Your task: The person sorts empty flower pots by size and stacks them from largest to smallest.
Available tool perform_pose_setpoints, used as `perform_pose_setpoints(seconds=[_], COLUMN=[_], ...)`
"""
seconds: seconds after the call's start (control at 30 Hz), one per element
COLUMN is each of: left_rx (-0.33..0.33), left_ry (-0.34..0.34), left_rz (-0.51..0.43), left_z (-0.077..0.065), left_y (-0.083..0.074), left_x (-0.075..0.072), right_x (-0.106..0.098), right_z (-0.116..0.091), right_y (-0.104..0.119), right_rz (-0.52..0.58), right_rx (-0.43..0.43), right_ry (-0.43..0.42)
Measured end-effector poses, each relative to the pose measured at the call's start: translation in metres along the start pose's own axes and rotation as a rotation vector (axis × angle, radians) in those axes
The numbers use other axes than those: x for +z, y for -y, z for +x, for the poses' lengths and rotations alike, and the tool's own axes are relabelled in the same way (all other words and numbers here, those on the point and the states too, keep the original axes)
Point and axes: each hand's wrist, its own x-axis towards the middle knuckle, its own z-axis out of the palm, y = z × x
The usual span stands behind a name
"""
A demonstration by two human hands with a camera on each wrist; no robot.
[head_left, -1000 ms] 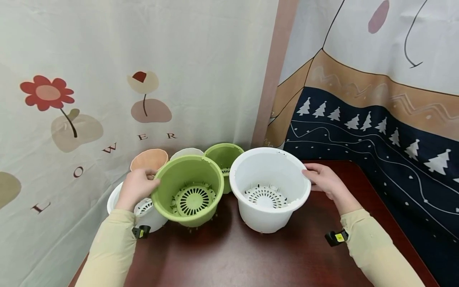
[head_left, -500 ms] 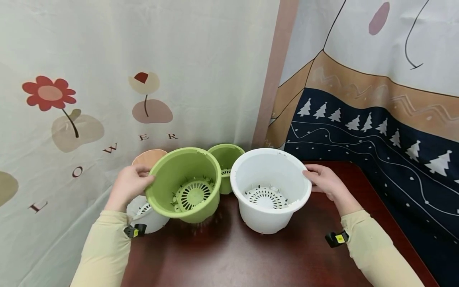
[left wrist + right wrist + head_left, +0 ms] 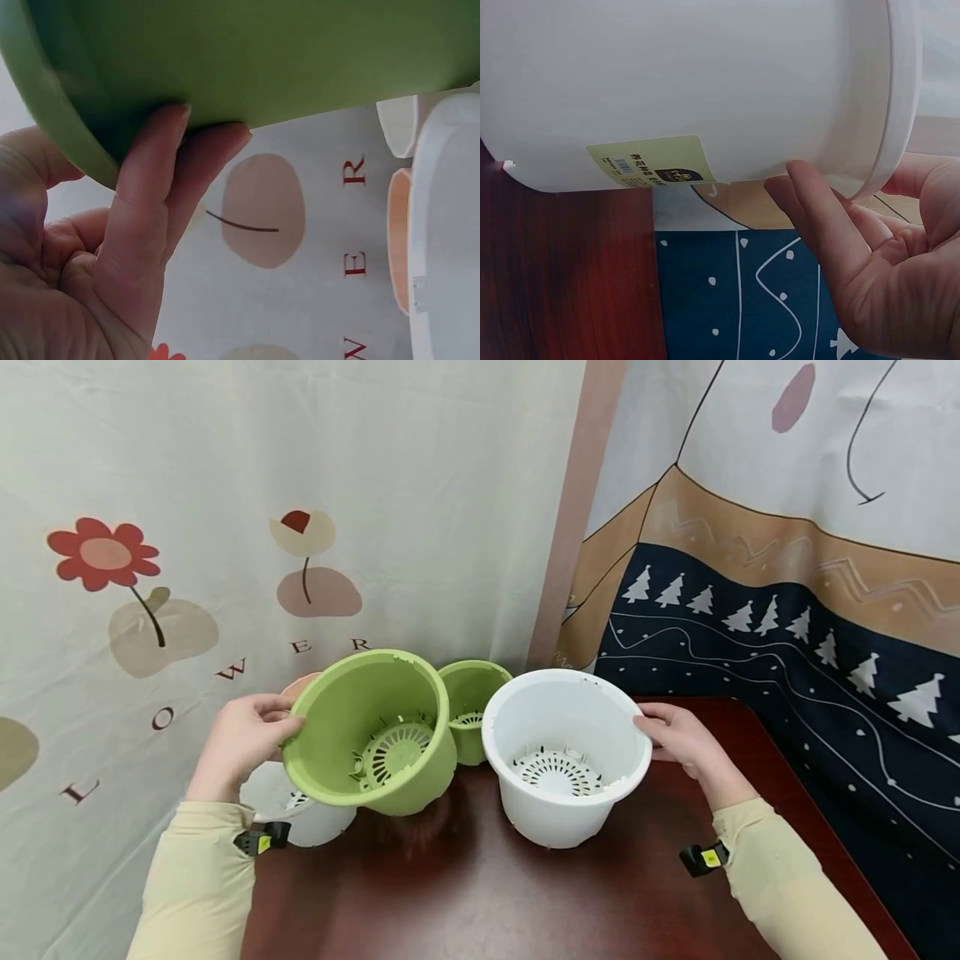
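My left hand (image 3: pixel 251 735) pinches the left rim of a large green flower pot (image 3: pixel 360 710), thumb at the inside and fingers under the rim outside. The pot is raised and tilts to the left, its slotted bottom showing. With my right hand (image 3: pixel 678 735) I grip the right rim of a large white flower pot (image 3: pixel 555 822), which stands upright and also has a slotted bottom. In the right wrist view a yellow-green label (image 3: pixel 652 161) shows on the white pot's outer wall, and the fingertips press against that wall.
Behind the two pots stands a smaller green pot (image 3: pixel 472 747). At left a white pot (image 3: pixel 322 822) and an orange pot (image 3: pixel 300 685) are partly hidden by the green one. The dark red table (image 3: pixel 480 910) meets printed curtains (image 3: pixel 450 485) at the back.
My left hand has moved left and slightly up with the green pot, which tilts more and now covers more of the orange pot. The right hand and white pot stay in place.
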Motion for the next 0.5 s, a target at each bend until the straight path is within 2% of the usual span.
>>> perform_pose_setpoints(seconds=[0.23,0.5], left_rx=[-0.007,-0.019], left_ry=[-0.043,-0.101], left_rz=[-0.073,-0.163], left_z=[0.002,0.007], left_y=[-0.008,-0.027], left_x=[-0.012,-0.014], right_x=[0.000,0.000], right_z=[0.000,-0.001], right_y=[0.001,0.002], right_rz=[0.012,0.013], right_rx=[0.005,0.010], right_ry=[-0.002,-0.001])
